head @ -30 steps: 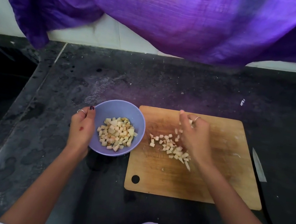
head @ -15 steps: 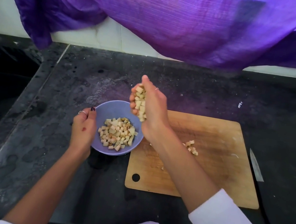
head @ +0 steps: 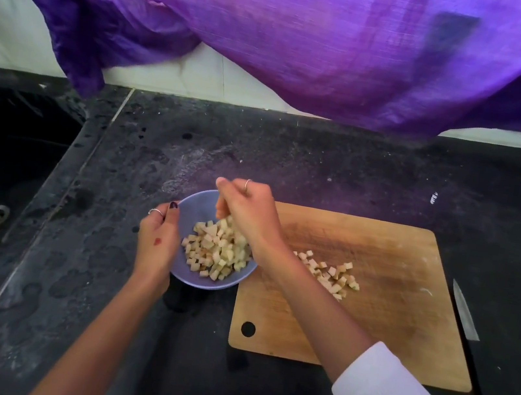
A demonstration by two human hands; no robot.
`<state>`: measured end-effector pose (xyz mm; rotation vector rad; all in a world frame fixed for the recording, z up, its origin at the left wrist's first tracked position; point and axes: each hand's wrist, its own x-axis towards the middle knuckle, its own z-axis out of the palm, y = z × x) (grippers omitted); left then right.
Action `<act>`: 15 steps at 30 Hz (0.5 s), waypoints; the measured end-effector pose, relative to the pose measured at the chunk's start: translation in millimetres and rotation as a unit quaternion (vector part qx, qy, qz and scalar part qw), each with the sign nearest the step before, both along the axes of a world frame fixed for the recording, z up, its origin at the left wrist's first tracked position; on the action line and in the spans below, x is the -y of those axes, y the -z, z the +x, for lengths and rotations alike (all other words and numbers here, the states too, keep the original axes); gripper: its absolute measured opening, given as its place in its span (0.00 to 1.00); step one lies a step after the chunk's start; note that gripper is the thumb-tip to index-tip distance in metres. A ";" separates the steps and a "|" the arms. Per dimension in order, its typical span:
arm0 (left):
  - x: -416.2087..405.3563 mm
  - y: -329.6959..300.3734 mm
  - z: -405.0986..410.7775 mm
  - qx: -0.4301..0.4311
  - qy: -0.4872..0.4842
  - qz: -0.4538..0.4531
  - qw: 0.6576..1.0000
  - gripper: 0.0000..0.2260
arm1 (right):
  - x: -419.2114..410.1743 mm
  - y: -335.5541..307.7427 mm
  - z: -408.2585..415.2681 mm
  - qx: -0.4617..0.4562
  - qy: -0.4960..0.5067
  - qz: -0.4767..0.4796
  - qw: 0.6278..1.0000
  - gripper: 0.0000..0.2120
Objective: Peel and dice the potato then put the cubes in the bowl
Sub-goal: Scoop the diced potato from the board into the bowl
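Potato cubes (head: 216,250) fill the bowl (head: 198,204); more (head: 330,275) lie on the board (head: 386,319). Right hand (head: 246,210), arm crossing the board, hangs over the bowl with fingers curled downward; any grip is hidden. Left hand (head: 156,240) holds the rim. Knife (head: 464,311) lies beside the board.

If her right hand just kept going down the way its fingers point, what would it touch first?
Most likely the potato cubes heaped in the bowl: the right hand hangs over them, fingers pointing down. How high it hangs is hard to judge from above.
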<state>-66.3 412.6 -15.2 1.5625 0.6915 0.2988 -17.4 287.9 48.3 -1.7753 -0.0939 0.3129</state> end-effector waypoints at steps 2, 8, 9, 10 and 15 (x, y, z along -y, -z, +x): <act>-0.9 1.3 0.3 -0.003 -0.006 -0.006 1.000 0.12 | -0.2 7.0 -0.1 0.024 -0.017 -0.048 0.998 0.18; -1.1 2.9 0.0 -0.008 -0.018 -0.017 1.000 0.13 | -2.7 10.0 -7.7 0.217 -0.234 -0.344 0.883 0.09; -1.1 3.5 1.4 -0.008 -0.020 -0.023 1.000 0.12 | -1.9 8.5 -9.1 0.243 -0.253 -0.377 0.857 0.09; -1.3 4.3 0.8 -0.008 -0.021 -0.029 0.999 0.12 | -1.3 7.4 -11.1 0.255 -0.261 -0.394 0.843 0.09; 4.5 -5.1 -1.3 0.010 -0.029 -0.036 0.999 0.12 | 14.1 -2.2 -17.0 0.288 -0.314 -0.416 0.804 0.12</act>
